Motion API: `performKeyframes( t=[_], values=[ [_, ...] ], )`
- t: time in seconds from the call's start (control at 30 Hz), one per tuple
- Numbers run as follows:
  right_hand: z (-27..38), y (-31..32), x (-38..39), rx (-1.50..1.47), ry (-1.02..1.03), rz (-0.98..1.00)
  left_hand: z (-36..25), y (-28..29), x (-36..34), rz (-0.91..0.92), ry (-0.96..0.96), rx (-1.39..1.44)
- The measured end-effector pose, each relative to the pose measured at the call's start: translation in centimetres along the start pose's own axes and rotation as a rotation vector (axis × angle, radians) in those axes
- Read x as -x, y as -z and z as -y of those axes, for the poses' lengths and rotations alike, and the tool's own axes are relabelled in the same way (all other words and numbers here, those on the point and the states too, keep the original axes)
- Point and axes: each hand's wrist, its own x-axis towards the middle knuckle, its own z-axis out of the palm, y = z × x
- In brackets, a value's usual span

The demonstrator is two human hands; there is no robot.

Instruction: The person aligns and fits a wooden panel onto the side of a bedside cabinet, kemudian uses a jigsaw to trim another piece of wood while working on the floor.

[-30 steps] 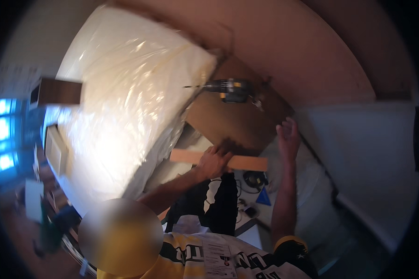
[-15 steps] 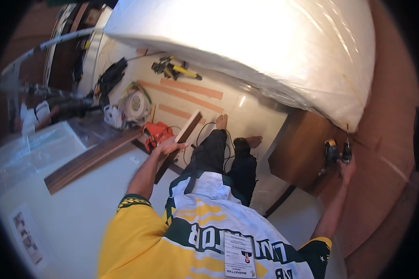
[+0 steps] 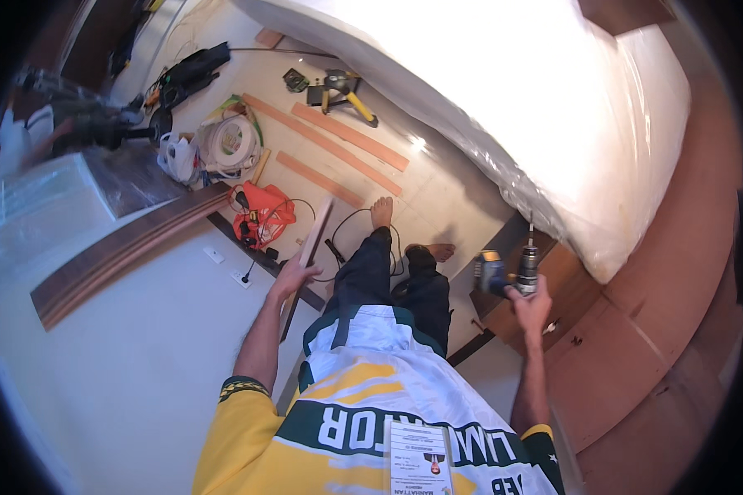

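Note:
My left hand (image 3: 292, 279) is closed around a narrow wooden board (image 3: 315, 233), which stands slanted beside my left leg. The board has a pale edge and a darker face. In my right hand (image 3: 533, 307) is a cordless drill (image 3: 527, 269) with a thin bit in its chuck, pointing away from me. The drill hangs over a brown wooden cabinet (image 3: 582, 276) on the right. My fingers hide part of its grip.
A long dark board (image 3: 124, 262) reaches out at the left. Beyond it lie a red bag (image 3: 262, 216) with cables, a white bucket (image 3: 229, 142) and a plastic bag (image 3: 176, 157). Several wood strips (image 3: 351, 136) and a yellow-black tool (image 3: 348, 97) lie on the floor. Plastic-wrapped bulk (image 3: 504, 91) fills the far right.
My right hand has brought the drill leftward, nearer to my body. The board in my left hand has shifted slightly left and shows a narrower face. The view has turned a little.

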Motion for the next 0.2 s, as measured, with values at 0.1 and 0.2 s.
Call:
performKeyframes(
  t=[0.1,0.2],
  values=[
    [6.2,-5.7,0.6,-0.211,0.048,0.056,-7.3,-0.7,0.6,0.019,-0.102,0.09],
    [13.5,-9.8,2.6,-0.324,0.045,0.178,-7.5,1.0,1.1,-0.01,-0.195,0.137]
  ],
)
